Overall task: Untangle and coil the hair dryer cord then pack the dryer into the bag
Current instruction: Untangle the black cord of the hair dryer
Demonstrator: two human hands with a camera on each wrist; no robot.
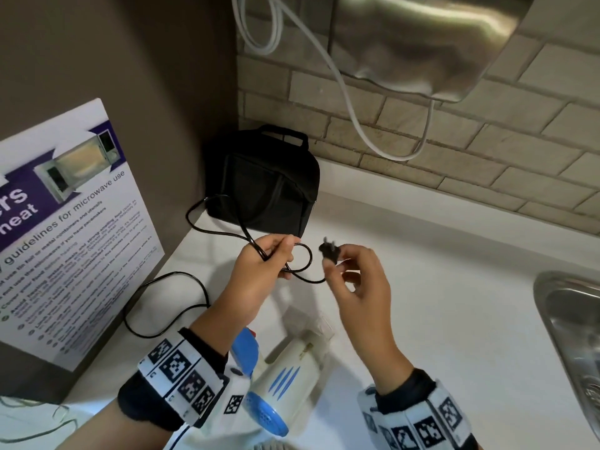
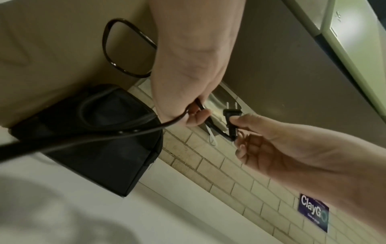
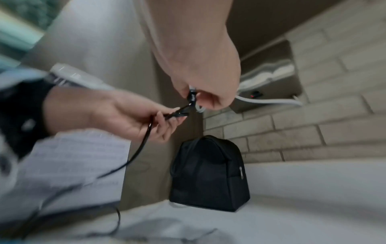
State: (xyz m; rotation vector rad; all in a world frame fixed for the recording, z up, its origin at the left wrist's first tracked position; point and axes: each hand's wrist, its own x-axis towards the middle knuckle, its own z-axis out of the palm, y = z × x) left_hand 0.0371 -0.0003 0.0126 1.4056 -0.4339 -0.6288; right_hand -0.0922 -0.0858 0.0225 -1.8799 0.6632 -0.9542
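A white and blue hair dryer [image 1: 285,381] lies on the white counter [image 1: 438,303] below my wrists. Its black cord [image 1: 168,306] loops across the counter to the left and up in front of the black bag [image 1: 263,186] in the corner. My left hand [image 1: 269,258] pinches a small loop of the cord [image 2: 133,130] above the counter. My right hand [image 1: 341,267] pinches the black plug [image 1: 329,251] just to the right, prongs pointing up and away [image 2: 231,113]. The bag [image 3: 208,175] stands upright and zipped.
A microwave guideline sign [image 1: 68,228] leans against the left wall. A metal sink [image 1: 574,345] is at the right edge. A steel dispenser [image 1: 422,37] with a hanging white cable [image 1: 350,102] is mounted on the brick wall above the bag.
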